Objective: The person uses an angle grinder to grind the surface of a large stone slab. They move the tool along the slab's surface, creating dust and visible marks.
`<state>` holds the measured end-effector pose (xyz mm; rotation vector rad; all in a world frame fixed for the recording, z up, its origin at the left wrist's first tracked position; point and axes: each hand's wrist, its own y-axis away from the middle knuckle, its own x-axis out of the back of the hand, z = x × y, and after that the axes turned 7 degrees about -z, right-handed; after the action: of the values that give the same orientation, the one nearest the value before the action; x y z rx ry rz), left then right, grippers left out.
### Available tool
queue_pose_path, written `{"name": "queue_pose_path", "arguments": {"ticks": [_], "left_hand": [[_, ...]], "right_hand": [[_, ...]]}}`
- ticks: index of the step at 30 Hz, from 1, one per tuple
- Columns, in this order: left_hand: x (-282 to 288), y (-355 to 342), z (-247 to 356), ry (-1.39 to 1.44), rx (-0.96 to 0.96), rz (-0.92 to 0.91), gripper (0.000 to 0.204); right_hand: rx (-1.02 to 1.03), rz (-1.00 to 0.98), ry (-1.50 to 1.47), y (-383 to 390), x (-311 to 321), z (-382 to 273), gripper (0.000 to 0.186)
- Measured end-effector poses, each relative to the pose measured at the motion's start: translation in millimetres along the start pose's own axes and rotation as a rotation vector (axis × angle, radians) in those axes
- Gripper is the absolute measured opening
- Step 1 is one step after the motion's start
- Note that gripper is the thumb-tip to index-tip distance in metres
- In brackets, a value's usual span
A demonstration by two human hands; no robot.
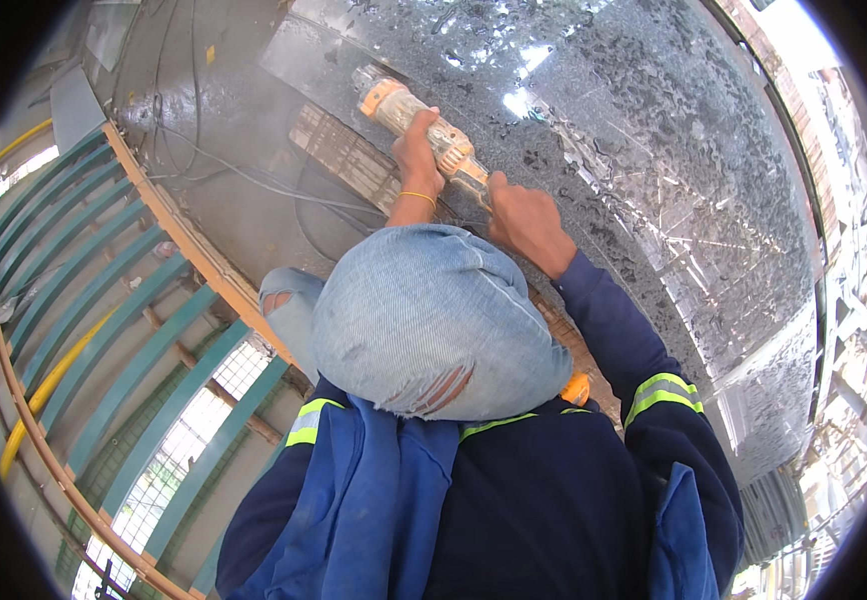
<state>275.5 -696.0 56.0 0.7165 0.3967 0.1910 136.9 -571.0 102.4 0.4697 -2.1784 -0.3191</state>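
One power tool is in view: an angle grinder with an orange end and a dusty pale body, lying slantwise across the edge of a large speckled grey granite slab. Two hands are on it. The left hand wraps around the middle of the body, fingers curled tight over it, with one thin yellow band on its wrist. The right hand grips the lower end of the tool just beside the slab's edge, fingers closed around it, though the fingertips themselves are hidden under the hand.

One knee in pale ripped jeans fills the middle of the view, below the hands; a second, smaller patch of the same denim shows to its left. The right arm wears one dark blue sleeve with one yellow-green reflective stripe; a matching stripe shows on the left side.

Several thin cables trail over the wet grey floor left of the slab. A row of teal slats in an orange-brown frame runs along the left, with one yellow hose beneath them
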Motion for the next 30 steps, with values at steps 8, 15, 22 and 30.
{"name": "queue_pose_path", "arguments": {"ticks": [8,15,22,30], "left_hand": [[9,-4,6,-0.016,-0.019,-0.012,0.039],[12,-20,8,-0.004,-0.058,0.017,0.04],[4,2,5,-0.009,-0.024,0.044,0.041],[4,5,3,0.0,-0.028,0.008,0.04]], "right_hand": [[0.033,-0.003,-0.022,-4,2,-4,0.022],[0.044,0.024,-0.031,-20,-12,2,0.026],[-0.009,-0.02,-0.044,-2,-2,-3,0.023],[-0.01,-0.018,-0.023,0,-1,-4,0.021]]}}
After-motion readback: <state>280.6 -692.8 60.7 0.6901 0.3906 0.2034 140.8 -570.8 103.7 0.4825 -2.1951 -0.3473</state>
